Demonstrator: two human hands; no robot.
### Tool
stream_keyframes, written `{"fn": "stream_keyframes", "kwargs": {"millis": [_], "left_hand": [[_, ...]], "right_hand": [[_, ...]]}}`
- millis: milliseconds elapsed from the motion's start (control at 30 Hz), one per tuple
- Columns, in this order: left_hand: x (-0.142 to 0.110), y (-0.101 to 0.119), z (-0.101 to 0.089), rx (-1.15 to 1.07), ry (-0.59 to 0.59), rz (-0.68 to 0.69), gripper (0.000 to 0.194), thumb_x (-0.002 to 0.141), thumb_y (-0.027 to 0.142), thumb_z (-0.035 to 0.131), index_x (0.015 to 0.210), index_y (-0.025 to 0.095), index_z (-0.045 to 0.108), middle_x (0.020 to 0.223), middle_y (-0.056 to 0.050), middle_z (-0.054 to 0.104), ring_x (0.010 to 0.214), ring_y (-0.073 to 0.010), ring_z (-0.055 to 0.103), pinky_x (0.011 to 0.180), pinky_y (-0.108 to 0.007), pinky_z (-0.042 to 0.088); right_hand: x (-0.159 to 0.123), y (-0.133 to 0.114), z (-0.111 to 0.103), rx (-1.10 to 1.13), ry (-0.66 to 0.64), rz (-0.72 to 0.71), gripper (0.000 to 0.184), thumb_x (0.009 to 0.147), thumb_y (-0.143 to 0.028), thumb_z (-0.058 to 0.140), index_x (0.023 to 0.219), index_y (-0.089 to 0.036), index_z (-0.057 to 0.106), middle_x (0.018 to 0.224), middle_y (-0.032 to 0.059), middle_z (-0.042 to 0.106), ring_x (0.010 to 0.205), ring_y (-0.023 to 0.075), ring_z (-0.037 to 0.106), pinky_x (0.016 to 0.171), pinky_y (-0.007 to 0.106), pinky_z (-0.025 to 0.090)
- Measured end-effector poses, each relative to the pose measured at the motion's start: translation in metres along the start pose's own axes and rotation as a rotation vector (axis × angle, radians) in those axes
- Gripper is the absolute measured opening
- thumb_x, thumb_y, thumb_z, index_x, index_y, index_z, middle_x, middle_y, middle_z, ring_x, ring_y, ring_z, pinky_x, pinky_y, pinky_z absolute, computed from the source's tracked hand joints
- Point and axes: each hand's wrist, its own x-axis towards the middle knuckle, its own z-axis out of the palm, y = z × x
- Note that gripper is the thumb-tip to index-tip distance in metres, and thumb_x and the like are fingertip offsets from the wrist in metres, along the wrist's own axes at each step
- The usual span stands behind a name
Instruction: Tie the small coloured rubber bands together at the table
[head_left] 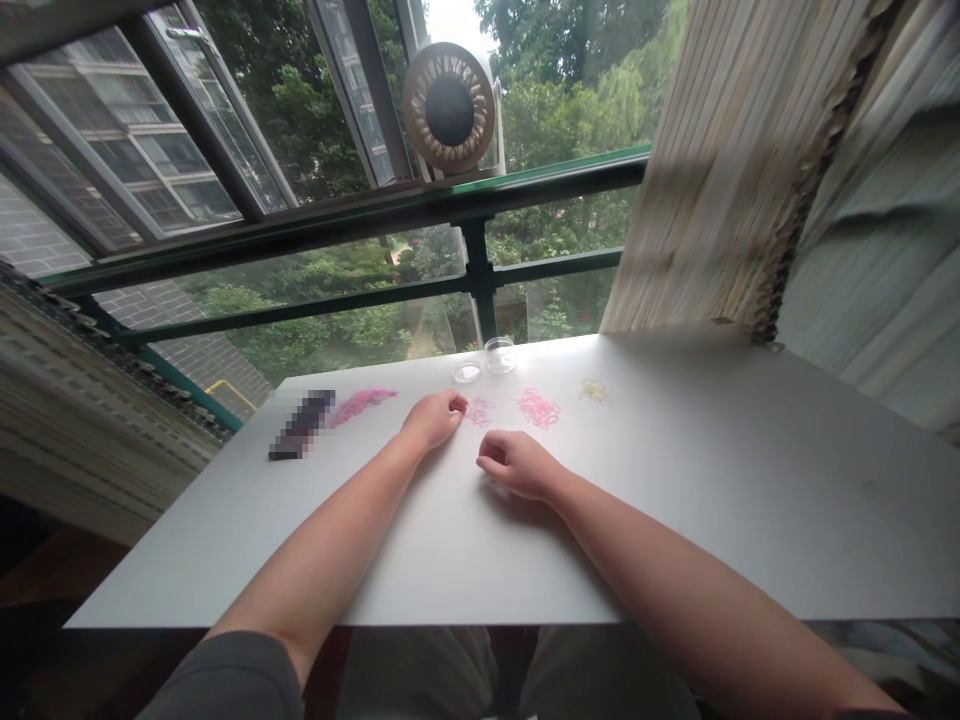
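Note:
My left hand [435, 420] is closed, its curled fingertips at the left edge of a small pile of pale pink-purple bands [480, 411] on the white table. Whatever it may pinch is too small to make out. Nearer to me, my right hand [519, 464] is held low over the tabletop with thumb and fingers drawn together; I cannot see if anything is between them. Beyond it lies a heap of brighter pink bands [538, 408]. Behind the piles are a clear round container [500, 356] and a flat clear round lid [466, 373].
A longer strip of magenta-pink bands [364, 404] lies at the left, beside a dark blurred-out object [303, 425]. To the right is a little yellow-green pile [595, 390]. Behind the table [720, 480] are a window railing [375, 215], a round fan [450, 108] and curtains [675, 190].

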Motion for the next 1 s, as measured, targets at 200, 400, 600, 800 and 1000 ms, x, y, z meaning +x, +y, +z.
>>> {"fn": "stream_keyframes", "kwargs": {"millis": [200,400,600,800,1000], "left_hand": [[-0.005,-0.004,-0.003,-0.009,0.027,-0.001,0.023,0.074,0.020,0.054,0.094,0.022,0.065,0.096,-0.001,0.070,0.091,-0.0172,0.064,0.082,-0.025,0.048],[-0.020,-0.025,-0.014,-0.020,0.114,-0.047,0.022,0.076,0.024,0.052,0.094,0.022,0.064,0.095,-0.001,0.070,0.090,-0.0176,0.063,0.082,-0.026,0.047],[-0.040,-0.064,-0.019,-0.003,0.227,-0.211,0.022,0.076,0.030,0.053,0.092,0.021,0.064,0.094,-0.003,0.069,0.083,-0.0170,0.064,0.079,-0.027,0.049],[-0.056,-0.100,-0.019,0.047,0.293,-0.325,0.025,0.076,0.031,0.053,0.093,0.016,0.065,0.101,-0.008,0.066,0.090,-0.0186,0.062,0.086,-0.029,0.047],[-0.053,-0.113,-0.016,0.104,0.292,-0.354,0.032,0.076,0.032,0.054,0.101,0.015,0.064,0.117,-0.012,0.060,0.115,-0.0243,0.050,0.104,-0.035,0.033]], "right_hand": [[0.000,0.001,-0.001,0.001,-0.009,0.004,0.006,0.076,-0.020,0.053,0.072,-0.017,0.057,0.065,-0.0011,0.058,0.058,0.0094,0.048,0.056,0.022,0.036],[0.000,0.000,-0.001,-0.030,-0.003,0.005,0.007,0.076,-0.018,0.052,0.073,-0.017,0.058,0.067,-0.0006,0.059,0.060,0.0100,0.049,0.058,0.022,0.037],[0.000,0.001,-0.001,-0.039,-0.009,0.024,0.008,0.076,-0.018,0.051,0.074,-0.018,0.058,0.069,0.0001,0.060,0.062,0.0108,0.050,0.059,0.023,0.037],[-0.002,0.000,-0.002,-0.034,-0.026,0.045,0.010,0.077,-0.021,0.048,0.071,-0.019,0.055,0.065,-0.0010,0.058,0.059,0.0112,0.049,0.056,0.023,0.037],[-0.001,0.001,-0.001,-0.050,-0.040,0.062,0.011,0.078,-0.024,0.048,0.070,-0.019,0.054,0.062,-0.0010,0.056,0.056,0.0117,0.048,0.054,0.024,0.037]]}}
